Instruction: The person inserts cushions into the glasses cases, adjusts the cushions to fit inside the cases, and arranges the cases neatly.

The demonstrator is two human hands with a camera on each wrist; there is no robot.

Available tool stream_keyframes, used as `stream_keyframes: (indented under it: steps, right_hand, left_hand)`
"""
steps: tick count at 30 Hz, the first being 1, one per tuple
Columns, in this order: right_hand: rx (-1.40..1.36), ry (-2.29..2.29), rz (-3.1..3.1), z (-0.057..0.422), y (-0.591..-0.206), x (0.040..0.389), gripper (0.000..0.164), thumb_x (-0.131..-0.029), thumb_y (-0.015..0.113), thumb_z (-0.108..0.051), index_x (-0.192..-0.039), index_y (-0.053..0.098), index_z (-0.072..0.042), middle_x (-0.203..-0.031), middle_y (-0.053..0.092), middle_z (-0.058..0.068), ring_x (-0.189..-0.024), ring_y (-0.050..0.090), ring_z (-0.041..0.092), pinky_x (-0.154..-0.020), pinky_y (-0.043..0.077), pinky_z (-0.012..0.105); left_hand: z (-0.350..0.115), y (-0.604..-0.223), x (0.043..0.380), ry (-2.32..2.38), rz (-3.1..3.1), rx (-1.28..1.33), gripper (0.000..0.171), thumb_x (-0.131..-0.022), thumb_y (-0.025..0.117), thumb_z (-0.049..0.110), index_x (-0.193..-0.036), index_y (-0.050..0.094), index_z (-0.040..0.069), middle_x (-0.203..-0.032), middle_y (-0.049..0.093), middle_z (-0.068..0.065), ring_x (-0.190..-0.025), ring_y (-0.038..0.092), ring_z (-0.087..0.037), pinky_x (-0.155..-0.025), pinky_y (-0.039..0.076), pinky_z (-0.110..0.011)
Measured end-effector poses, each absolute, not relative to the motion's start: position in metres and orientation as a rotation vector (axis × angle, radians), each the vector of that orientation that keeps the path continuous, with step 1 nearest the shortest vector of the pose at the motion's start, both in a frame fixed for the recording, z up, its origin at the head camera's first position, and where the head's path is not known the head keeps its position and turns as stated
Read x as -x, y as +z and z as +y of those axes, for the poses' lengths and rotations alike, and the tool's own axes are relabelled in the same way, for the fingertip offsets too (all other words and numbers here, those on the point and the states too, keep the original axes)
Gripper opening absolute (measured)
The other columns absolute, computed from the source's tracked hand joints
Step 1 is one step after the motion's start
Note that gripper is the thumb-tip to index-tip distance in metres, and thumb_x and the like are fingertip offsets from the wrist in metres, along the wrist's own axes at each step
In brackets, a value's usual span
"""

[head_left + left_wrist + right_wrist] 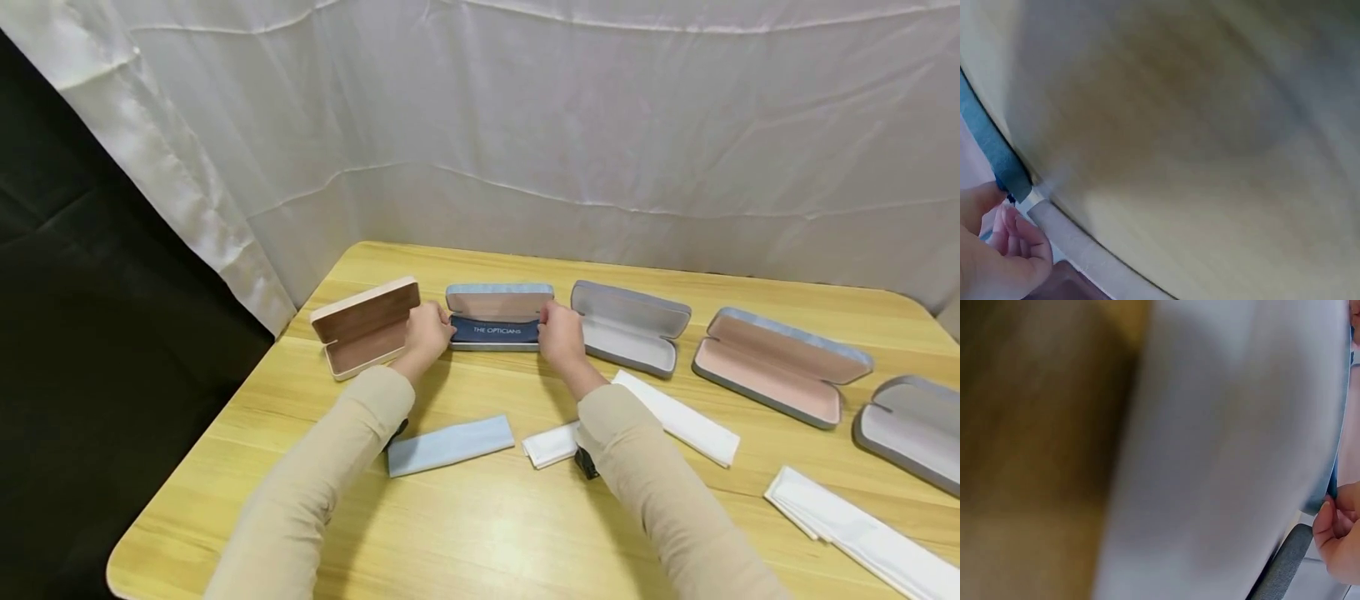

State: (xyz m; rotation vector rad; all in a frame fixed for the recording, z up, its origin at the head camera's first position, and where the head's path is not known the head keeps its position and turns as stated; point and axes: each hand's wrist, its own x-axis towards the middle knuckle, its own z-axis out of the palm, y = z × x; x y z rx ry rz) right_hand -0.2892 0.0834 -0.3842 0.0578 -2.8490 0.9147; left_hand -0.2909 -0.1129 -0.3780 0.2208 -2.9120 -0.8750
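Note:
An eyeglass case with a light blue lid (500,289) stands open at the back of the table, its inside pinkish. In it lies a dark blue folded cleaning cloth (496,331) printed "THE OPTICIANS". My left hand (427,330) pinches the cloth's left end between thumb and fingers, at the case's left side. At the opposite end, my right hand (562,333) pinches the cloth's right corner. In the left wrist view, the left hand (1004,244) is close to the blue lid's corner. The right wrist view has the right hand (1340,534) at its lower right edge.
An open beige case with brown lining (367,329) is on the left. To the right are open cases: grey (630,329), pink-lined (772,371) and another grey (911,429). Nearer lie a light blue cloth (450,446) and white cloths (678,421). A curtain (562,125) hangs behind.

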Motion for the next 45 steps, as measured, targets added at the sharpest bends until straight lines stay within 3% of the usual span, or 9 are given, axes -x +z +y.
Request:
stream_keyframes:
  steps: [4, 14, 19, 23, 27, 30, 37, 41, 45]
  right_hand:
    - [-0.081, 0.825, -2.891, 0.082, -0.383, 0.290, 0.010, -0.086, 0.056, -0.002, -0.077, 0.054, -0.002, -0.081, 0.058, 0.014, -0.079, 0.055, 0.025, -0.064, 0.046, 0.032]
    - [-0.139, 0.715, -2.930, 0.080, -0.378, 0.285, 0.007, -0.087, 0.056, -0.004, -0.086, 0.058, 0.002, -0.091, 0.058, 0.018, -0.085, 0.059, 0.028, -0.067, 0.051, 0.033]
    - [-0.215, 0.833, -2.703, 0.085, -0.369, 0.284, 0.009, -0.089, 0.053, -0.005, -0.084, 0.057, 0.002, -0.087, 0.060, 0.018, -0.081, 0.059, 0.028, -0.064, 0.049, 0.034]
    - [-0.335, 0.848, -2.500, 0.091, -0.362, 0.286, 0.013, -0.090, 0.053, -0.008, -0.095, 0.058, 0.004, -0.093, 0.059, 0.018, -0.086, 0.057, 0.030, -0.073, 0.049, 0.039]
    - [-0.483, 0.722, -2.582, 0.099, -0.357, 0.290, 0.033, -0.090, 0.055, -0.017, -0.116, 0.053, 0.003, -0.114, 0.052, 0.020, -0.108, 0.048, 0.033, -0.092, 0.040, 0.046]
    - [-0.611, 0.615, -2.746, 0.104, -0.354, 0.293, 0.050, -0.089, 0.056, -0.025, -0.129, 0.043, 0.002, -0.132, 0.041, 0.022, -0.125, 0.036, 0.036, -0.103, 0.030, 0.051]
    - [-0.731, 0.587, -2.970, 0.114, -0.356, 0.298, 0.083, -0.082, 0.064, -0.034, -0.142, 0.018, -0.001, -0.148, 0.018, 0.019, -0.137, 0.017, 0.034, -0.111, 0.015, 0.052]
    - [-0.750, 0.598, -2.993, 0.115, -0.359, 0.299, 0.104, -0.071, 0.075, -0.033, -0.145, 0.008, -0.004, -0.150, 0.013, 0.018, -0.137, 0.016, 0.034, -0.110, 0.017, 0.050]
    - [-0.744, 0.572, -2.980, 0.114, -0.364, 0.300, 0.107, -0.067, 0.078, -0.027, -0.145, 0.007, -0.006, -0.148, 0.017, 0.017, -0.134, 0.023, 0.036, -0.108, 0.026, 0.048]
  left_hand:
    - [-0.113, -0.375, 0.293, -0.775, -2.994, -0.330, 0.017, -0.079, 0.069, 0.025, -0.073, 0.060, 0.011, -0.081, 0.064, -0.003, -0.078, 0.061, -0.020, -0.062, 0.046, -0.031]
    - [-0.113, -0.372, 0.293, -0.629, -3.100, -0.333, 0.028, -0.082, 0.064, 0.033, -0.062, 0.054, 0.017, -0.064, 0.053, 0.004, -0.060, 0.052, -0.013, -0.048, 0.035, -0.025]
    - [-0.116, -0.369, 0.289, -0.653, -2.996, -0.319, 0.019, -0.083, 0.063, 0.032, -0.079, 0.059, 0.014, -0.081, 0.062, -0.001, -0.073, 0.059, -0.019, -0.056, 0.043, -0.030]
    - [-0.118, -0.366, 0.289, -0.707, -2.853, -0.165, 0.034, -0.084, 0.063, 0.031, -0.107, 0.051, 0.009, -0.108, 0.054, -0.010, -0.094, 0.055, -0.027, -0.073, 0.047, -0.038]
    - [-0.121, -0.364, 0.293, -0.704, -2.804, 0.188, 0.056, -0.086, 0.057, 0.037, -0.130, 0.037, 0.007, -0.130, 0.040, -0.015, -0.117, 0.042, -0.030, -0.097, 0.038, -0.042]
    - [-0.124, -0.365, 0.296, -0.648, -2.847, 0.413, 0.070, -0.085, 0.056, 0.043, -0.138, 0.029, 0.006, -0.141, 0.032, -0.016, -0.131, 0.030, -0.030, -0.108, 0.026, -0.046]
    - [-0.137, -0.374, 0.302, -0.549, -2.947, 0.678, 0.100, -0.071, 0.069, 0.047, -0.144, 0.014, 0.010, -0.150, 0.017, -0.013, -0.138, 0.017, -0.029, -0.110, 0.019, -0.050]
    - [-0.140, -0.379, 0.304, -0.580, -2.942, 0.711, 0.109, -0.065, 0.075, 0.044, -0.145, 0.009, 0.012, -0.149, 0.017, -0.013, -0.138, 0.019, -0.029, -0.110, 0.022, -0.049]
    - [-0.140, -0.380, 0.304, -0.677, -2.940, 0.732, 0.107, -0.066, 0.076, 0.038, -0.144, 0.009, 0.009, -0.147, 0.018, -0.016, -0.135, 0.025, -0.029, -0.108, 0.027, -0.044]
